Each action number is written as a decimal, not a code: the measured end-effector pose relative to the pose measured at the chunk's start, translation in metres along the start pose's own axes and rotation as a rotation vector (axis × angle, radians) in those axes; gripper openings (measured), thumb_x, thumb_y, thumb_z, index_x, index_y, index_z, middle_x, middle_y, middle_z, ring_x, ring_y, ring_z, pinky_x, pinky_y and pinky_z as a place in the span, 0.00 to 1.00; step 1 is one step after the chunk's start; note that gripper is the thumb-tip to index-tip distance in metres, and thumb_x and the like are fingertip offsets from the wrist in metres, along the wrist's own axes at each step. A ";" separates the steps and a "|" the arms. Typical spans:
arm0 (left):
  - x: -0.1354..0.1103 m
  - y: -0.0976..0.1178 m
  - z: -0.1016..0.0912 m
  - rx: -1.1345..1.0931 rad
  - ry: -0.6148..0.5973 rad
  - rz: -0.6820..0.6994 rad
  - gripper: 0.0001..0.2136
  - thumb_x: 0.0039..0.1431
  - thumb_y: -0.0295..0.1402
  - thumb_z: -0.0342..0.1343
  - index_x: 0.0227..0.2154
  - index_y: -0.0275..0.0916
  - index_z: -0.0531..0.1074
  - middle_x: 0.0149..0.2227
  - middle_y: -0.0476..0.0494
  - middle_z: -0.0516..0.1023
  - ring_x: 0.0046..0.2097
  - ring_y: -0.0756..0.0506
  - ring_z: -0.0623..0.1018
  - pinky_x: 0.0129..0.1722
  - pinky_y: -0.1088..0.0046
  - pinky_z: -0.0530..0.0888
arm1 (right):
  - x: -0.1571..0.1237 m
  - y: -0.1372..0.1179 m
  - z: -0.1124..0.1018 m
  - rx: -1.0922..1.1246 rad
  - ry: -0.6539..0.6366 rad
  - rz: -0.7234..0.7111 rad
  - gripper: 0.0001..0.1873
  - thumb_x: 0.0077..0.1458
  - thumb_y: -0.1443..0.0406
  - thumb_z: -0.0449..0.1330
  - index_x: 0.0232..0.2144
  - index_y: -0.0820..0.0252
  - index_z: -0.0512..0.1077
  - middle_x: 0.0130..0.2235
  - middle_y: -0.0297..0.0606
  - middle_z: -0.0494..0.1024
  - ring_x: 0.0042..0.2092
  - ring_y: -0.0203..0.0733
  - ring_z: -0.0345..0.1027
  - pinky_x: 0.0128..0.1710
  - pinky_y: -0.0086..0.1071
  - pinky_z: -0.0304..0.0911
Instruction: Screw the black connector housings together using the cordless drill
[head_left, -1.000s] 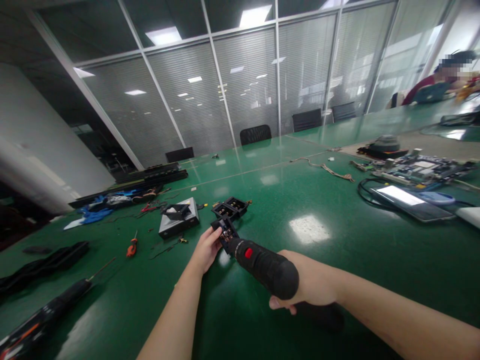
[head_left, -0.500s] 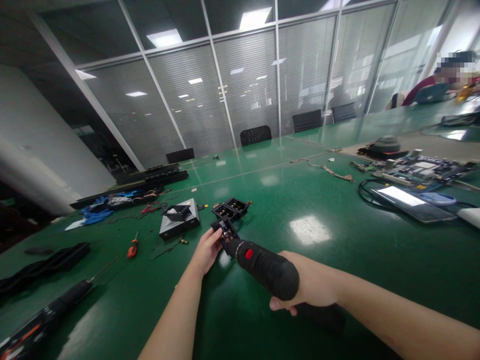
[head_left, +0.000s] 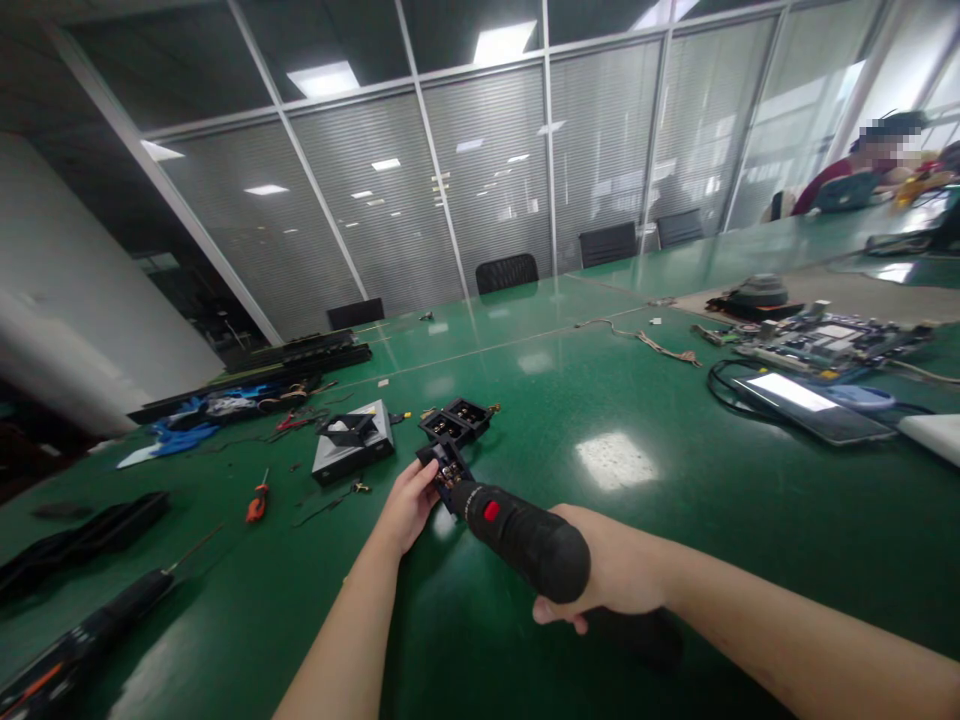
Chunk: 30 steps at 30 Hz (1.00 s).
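Note:
My right hand (head_left: 611,580) is wrapped round the grip of a black electric screwdriver (head_left: 521,538) with a red button, its nose pointing down and away at a small black module (head_left: 448,466). My left hand (head_left: 409,503) pinches that module's near left edge and holds it on the green table (head_left: 675,520). Just beyond it lie two more black modules (head_left: 455,421) side by side.
A grey box with a black bracket (head_left: 352,445) lies left of the modules, with an orange-handled screwdriver (head_left: 257,500) and another black driver (head_left: 90,630) further left. A tablet (head_left: 814,405), cables and circuit boards (head_left: 825,340) sit at right. A person sits far right (head_left: 840,180).
The view has shifted slightly, so everything sits a little further left and higher. Both hands keep their hold on the module and the screwdriver.

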<state>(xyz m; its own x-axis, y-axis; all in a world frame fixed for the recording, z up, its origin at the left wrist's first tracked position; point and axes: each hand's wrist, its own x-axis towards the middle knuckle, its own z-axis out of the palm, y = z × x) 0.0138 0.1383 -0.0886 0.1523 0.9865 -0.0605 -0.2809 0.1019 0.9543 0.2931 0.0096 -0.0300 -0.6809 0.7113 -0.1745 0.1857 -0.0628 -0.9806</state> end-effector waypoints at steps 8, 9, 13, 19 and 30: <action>0.002 -0.001 -0.002 -0.012 0.003 -0.007 0.21 0.48 0.40 0.78 0.43 0.35 0.83 0.38 0.40 0.86 0.39 0.42 0.83 0.45 0.67 0.77 | 0.000 0.003 0.001 -0.001 0.000 0.003 0.18 0.49 0.60 0.76 0.24 0.61 0.70 0.23 0.32 0.76 0.24 0.36 0.71 0.26 0.27 0.66; 0.002 -0.002 -0.002 -0.013 0.004 -0.009 0.21 0.48 0.39 0.78 0.43 0.35 0.83 0.38 0.41 0.86 0.39 0.43 0.83 0.45 0.67 0.77 | 0.000 0.003 0.001 0.002 0.001 0.006 0.18 0.48 0.60 0.76 0.25 0.61 0.71 0.24 0.32 0.76 0.24 0.36 0.71 0.26 0.27 0.66; 0.002 -0.002 -0.003 -0.012 0.006 -0.010 0.21 0.49 0.40 0.78 0.44 0.35 0.83 0.38 0.41 0.86 0.40 0.43 0.83 0.44 0.68 0.77 | 0.000 0.002 0.000 0.013 0.002 0.009 0.17 0.48 0.61 0.76 0.25 0.61 0.71 0.24 0.32 0.76 0.24 0.35 0.71 0.25 0.26 0.66; 0.004 -0.005 -0.005 -0.010 0.004 -0.007 0.22 0.48 0.40 0.78 0.44 0.35 0.83 0.40 0.40 0.87 0.40 0.43 0.83 0.44 0.69 0.78 | -0.001 0.003 0.001 -0.001 0.000 -0.001 0.17 0.49 0.61 0.76 0.25 0.62 0.71 0.23 0.31 0.76 0.24 0.35 0.71 0.25 0.26 0.65; 0.004 -0.005 -0.006 0.002 0.011 -0.010 0.22 0.48 0.41 0.78 0.44 0.37 0.84 0.40 0.40 0.87 0.41 0.42 0.83 0.45 0.68 0.78 | -0.002 -0.003 0.001 -0.002 0.010 0.016 0.18 0.48 0.60 0.76 0.24 0.62 0.71 0.22 0.31 0.75 0.24 0.35 0.71 0.26 0.27 0.65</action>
<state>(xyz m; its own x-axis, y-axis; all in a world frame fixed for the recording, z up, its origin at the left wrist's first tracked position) 0.0105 0.1424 -0.0949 0.1444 0.9868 -0.0739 -0.2774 0.1120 0.9542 0.2934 0.0078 -0.0270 -0.6705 0.7173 -0.1893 0.1978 -0.0731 -0.9775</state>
